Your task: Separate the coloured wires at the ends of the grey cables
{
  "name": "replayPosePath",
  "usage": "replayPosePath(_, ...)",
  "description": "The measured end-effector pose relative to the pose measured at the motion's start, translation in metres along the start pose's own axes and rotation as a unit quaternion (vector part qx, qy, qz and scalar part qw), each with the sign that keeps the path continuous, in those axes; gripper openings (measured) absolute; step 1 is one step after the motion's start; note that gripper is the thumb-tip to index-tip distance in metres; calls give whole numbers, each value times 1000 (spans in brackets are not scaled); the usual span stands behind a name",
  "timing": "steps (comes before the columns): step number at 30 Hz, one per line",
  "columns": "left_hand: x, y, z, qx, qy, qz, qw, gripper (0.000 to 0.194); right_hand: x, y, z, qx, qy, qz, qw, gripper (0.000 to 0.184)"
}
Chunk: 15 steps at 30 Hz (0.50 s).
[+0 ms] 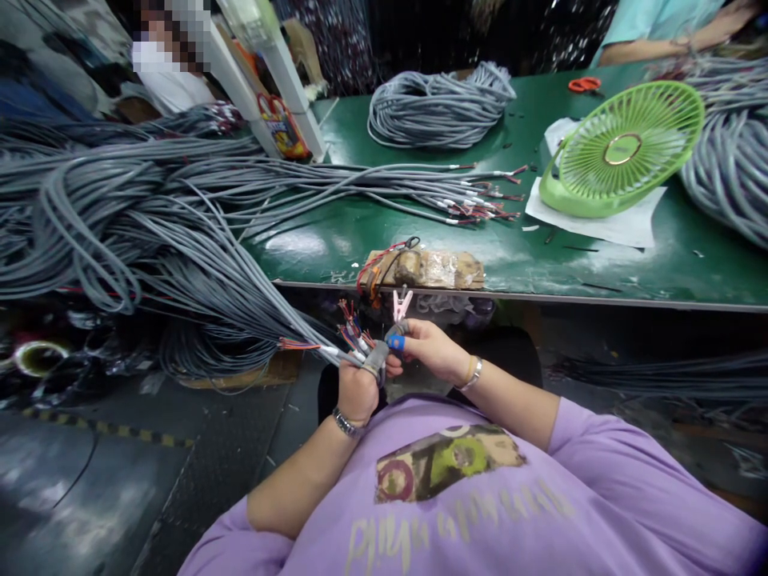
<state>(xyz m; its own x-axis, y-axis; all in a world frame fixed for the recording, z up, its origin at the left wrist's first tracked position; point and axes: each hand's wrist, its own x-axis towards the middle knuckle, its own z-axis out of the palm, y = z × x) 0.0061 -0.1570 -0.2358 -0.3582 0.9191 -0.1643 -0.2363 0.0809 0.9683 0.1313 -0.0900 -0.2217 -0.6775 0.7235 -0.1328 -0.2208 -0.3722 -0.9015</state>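
Note:
My left hand (358, 394) is closed around the end of a bundle of grey cables (240, 264), close to my body. Coloured wire ends (353, 326), some red and some blue, stick out of the bundle above that hand. A grey wrapping covers one of its fingers. Just to the right, my right hand (435, 350) has its fingers pinched together, with blue tape (396, 342) on the thumb. What lies between those fingertips is too small to tell. A pink clip (402, 306) stands just beyond them, by the table edge.
More grey cables with stripped ends (474, 200) lie across the green table (324, 240). A wooden block (438, 270) sits at its front edge. Beyond are a coiled cable (441, 108), a green fan (624, 148) and orange-handled scissors (584, 84). Two other people are across the table.

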Motion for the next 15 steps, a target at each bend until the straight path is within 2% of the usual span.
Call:
replayPosePath(3, 2, 0, 1, -15, 1, -3, 1000, 25, 1, 2, 3, 27, 4, -7, 1000, 30)
replayPosePath(10, 2, -3, -6, 52, -67, -40, 996, 28, 9, 14, 15, 62, 12, 0, 998, 30)
replayPosePath(15, 0, 3, -3, 10, -16, -35, 999, 28, 10, 15, 10, 55, 53, 12, 997, 37)
